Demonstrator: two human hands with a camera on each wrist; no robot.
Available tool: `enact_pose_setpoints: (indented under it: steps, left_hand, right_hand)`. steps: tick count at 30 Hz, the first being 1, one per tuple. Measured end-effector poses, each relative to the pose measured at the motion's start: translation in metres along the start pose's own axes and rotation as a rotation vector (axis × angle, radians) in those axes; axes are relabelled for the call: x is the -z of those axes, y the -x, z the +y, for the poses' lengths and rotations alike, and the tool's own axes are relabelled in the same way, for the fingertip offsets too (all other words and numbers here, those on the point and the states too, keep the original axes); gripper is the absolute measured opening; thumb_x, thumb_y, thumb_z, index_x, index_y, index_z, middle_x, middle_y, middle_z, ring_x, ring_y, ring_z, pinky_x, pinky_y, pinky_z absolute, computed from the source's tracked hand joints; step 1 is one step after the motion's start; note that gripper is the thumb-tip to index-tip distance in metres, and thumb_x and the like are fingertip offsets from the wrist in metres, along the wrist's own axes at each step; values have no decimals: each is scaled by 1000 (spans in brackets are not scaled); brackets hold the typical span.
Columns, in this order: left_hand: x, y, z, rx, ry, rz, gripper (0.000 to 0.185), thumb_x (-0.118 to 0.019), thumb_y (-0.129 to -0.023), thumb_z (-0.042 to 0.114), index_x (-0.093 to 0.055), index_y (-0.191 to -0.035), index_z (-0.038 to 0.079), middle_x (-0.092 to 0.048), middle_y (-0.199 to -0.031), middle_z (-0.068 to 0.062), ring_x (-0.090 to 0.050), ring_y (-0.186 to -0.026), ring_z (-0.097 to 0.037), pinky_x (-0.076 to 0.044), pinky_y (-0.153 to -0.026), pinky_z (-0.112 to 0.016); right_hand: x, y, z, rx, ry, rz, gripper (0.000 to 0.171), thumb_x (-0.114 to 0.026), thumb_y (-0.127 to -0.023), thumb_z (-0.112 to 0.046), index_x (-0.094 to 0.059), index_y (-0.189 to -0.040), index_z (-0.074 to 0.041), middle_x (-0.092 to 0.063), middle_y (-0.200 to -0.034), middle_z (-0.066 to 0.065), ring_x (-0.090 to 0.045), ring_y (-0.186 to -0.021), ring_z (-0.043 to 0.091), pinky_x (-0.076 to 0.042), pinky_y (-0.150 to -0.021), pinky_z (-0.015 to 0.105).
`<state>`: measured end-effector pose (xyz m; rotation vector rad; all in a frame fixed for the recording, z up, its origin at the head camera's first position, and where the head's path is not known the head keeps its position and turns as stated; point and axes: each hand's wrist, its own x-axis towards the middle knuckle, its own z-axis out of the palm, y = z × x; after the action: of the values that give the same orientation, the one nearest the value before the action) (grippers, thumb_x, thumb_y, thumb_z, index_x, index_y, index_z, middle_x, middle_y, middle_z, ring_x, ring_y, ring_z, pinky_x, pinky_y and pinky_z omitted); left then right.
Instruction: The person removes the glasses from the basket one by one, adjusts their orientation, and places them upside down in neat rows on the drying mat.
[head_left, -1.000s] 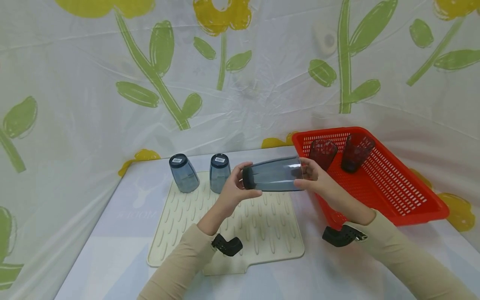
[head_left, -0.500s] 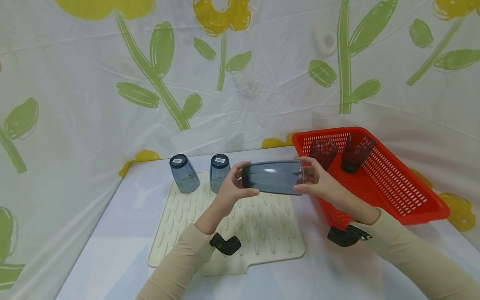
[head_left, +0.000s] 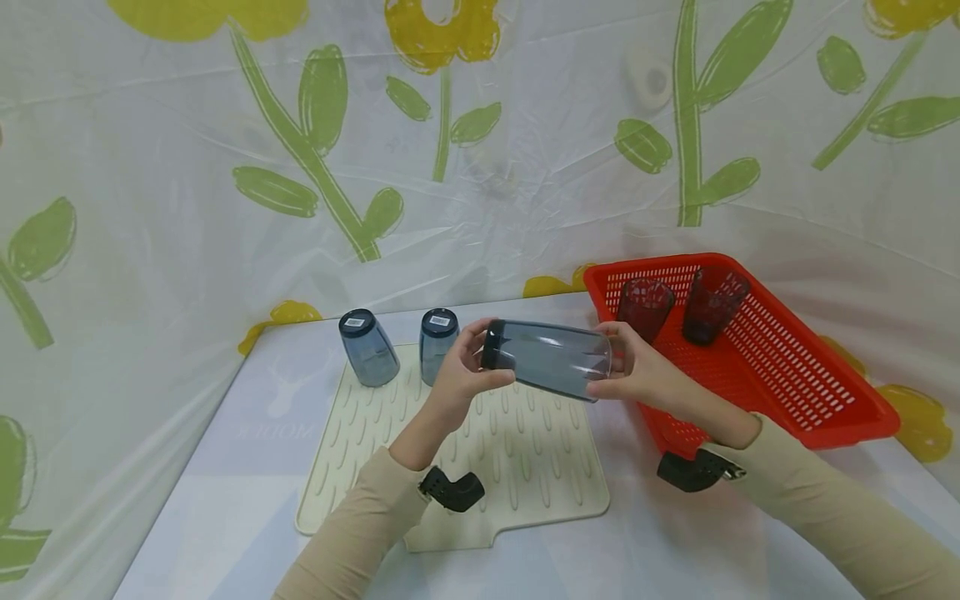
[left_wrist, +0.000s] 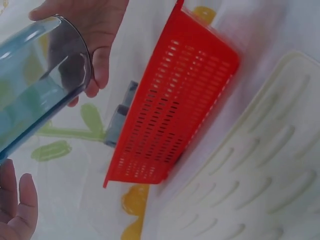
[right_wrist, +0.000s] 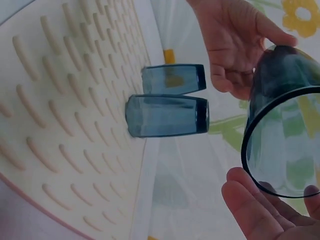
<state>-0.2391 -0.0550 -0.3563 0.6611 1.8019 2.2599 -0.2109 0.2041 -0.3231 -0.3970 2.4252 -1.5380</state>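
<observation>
A blue-tinted drinking glass (head_left: 551, 358) lies sideways in the air above the ribbed cream drying mat (head_left: 525, 467), its dark base to the left and slightly higher than its mouth. My left hand (head_left: 462, 379) holds the base end between thumb and fingers. At the rim end, my right hand (head_left: 637, 367) grips with the thumb below and fingers behind. The right wrist view looks into the open mouth of the glass (right_wrist: 287, 145). Two matching glasses stand upside down at the mat's back edge, one glass (head_left: 367, 350) at the corner and another glass (head_left: 438, 343) right of it.
To the right sits a red perforated basket (head_left: 802, 392), tilted in view, holding a dark glass (head_left: 643, 307) and a second dark glass (head_left: 712, 307). A flower-printed curtain (head_left: 525, 208) hangs behind the pale table (head_left: 225, 500).
Between both hands, the held glass has tipped: its rim end has dropped and its base end risen slightly. My right hand has lowered a little with it. The other glasses stay put.
</observation>
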Motion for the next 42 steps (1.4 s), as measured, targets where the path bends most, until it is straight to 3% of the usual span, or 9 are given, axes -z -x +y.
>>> enact_pose_setpoints:
  steps: [7,14,22,33,42]
  left_hand:
    - [-3,-2,2,-17,23,13,110,-85,-54,43,-28,-138,0,-46,-115,-1,-48,-99,-12,-46,-79,-20]
    - [-7,-1,5,-8,22,35,117,-82,-51,52,-27,-139,-3,-40,-133,-16,-45,-109,-13,-44,-85,-20]
    - [-13,-2,7,-60,83,40,106,-83,-54,48,-32,-134,1,-45,-122,0,-43,-110,-13,-45,-83,-23]
    - [-21,-2,12,-112,117,40,91,-84,-54,46,-41,-126,11,-49,-117,5,-45,-106,-11,-45,-83,-24]
    - [-27,-7,21,-144,85,25,86,-85,-58,38,-43,-125,5,-53,-110,5,-49,-98,-10,-45,-80,-26]
  right_hand:
    - [-2,-1,2,20,139,23,83,-76,-72,-30,-25,-132,-4,-46,-118,21,-48,-101,31,-49,-81,34]
    - [-5,-3,5,38,174,4,83,-78,-69,-29,-28,-130,-1,-48,-114,19,-46,-101,29,-46,-78,30]
    - [-10,-6,7,90,180,-20,79,-79,-69,-25,-31,-126,3,-51,-111,19,-51,-99,28,-47,-79,32]
    - [-13,-8,10,157,198,-57,74,-78,-70,-31,-36,-122,1,-56,-107,14,-52,-99,26,-44,-85,42]
    - [-13,-12,7,127,250,-80,77,-78,-69,-36,-37,-124,0,-54,-111,15,-50,-100,27,-45,-85,47]
